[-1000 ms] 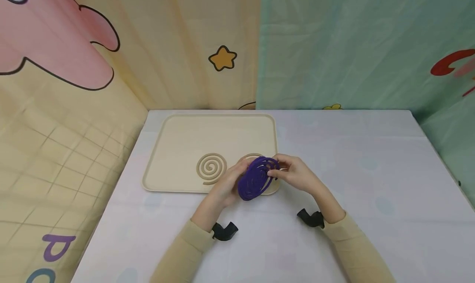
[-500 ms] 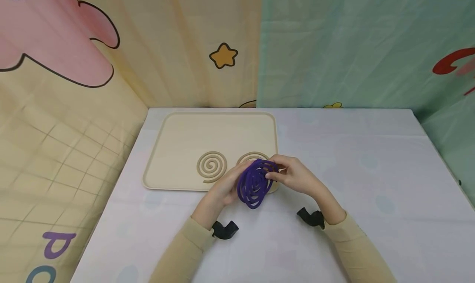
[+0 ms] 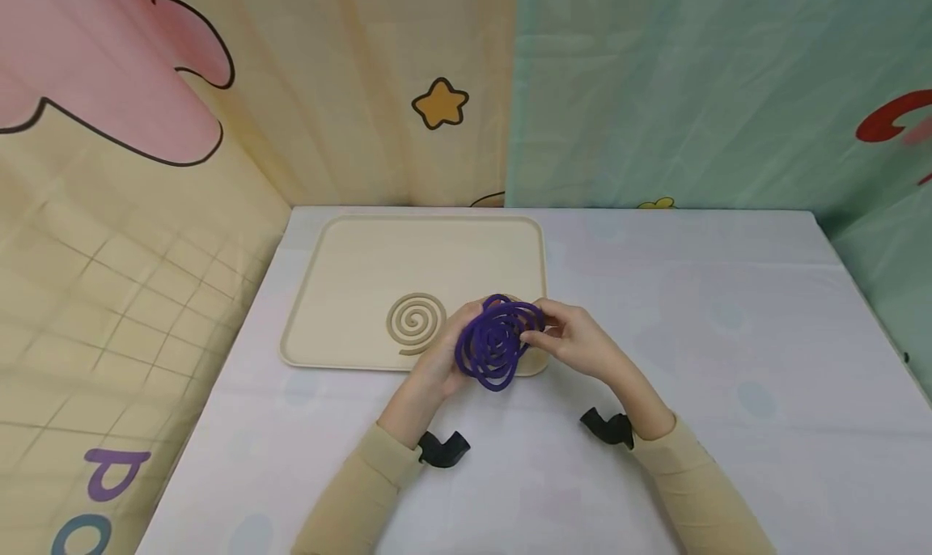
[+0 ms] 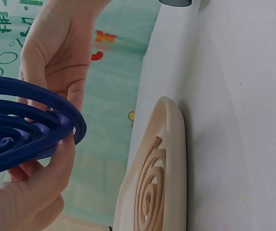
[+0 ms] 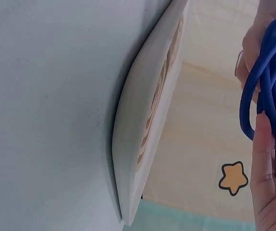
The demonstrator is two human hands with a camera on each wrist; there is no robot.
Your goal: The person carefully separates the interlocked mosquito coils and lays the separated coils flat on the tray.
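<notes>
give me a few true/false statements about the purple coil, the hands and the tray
1. Both hands hold the purple coil. True: the left hand and the right hand grip it from either side.
2. The coil lies flat in the tray. False: it is lifted above the tray's near edge.
3. A spiral groove shows in the tray left of the coil. True.
4. The tray sits at the table's right side. False: it sits at the left, near the back.
5. The sleeves are red. False: they are beige.
</notes>
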